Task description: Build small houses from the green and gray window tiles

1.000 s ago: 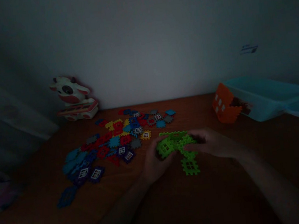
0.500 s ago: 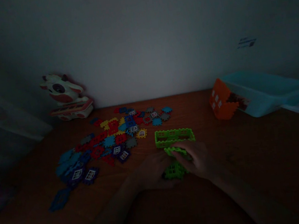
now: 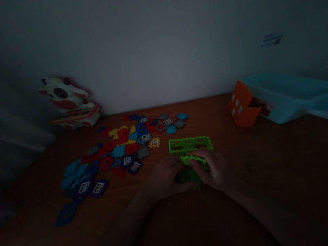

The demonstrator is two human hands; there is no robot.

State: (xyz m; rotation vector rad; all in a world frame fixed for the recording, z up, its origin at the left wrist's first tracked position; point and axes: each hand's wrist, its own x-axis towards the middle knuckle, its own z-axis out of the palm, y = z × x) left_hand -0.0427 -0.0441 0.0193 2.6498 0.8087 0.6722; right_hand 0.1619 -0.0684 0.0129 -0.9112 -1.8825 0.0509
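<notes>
at the lower centre of the frame, lime-green toothed window panels (image 3: 192, 159) sit between the two hands. the right hand (image 3: 217, 168) has thumb and forefinger closed in a narrow pinch on the upper edge; the left hand (image 3: 165, 178) curls around the lower part, thumb beneath, fingertips partly hidden. just above, a lime-green rectangular frame (image 3: 176, 152) rests on the wooden tabletop (image 3: 276, 157). the step in hand seems to be joining toothed edges; the next move likely calls for lining up the teeth and pressing, left side steady.
</notes>
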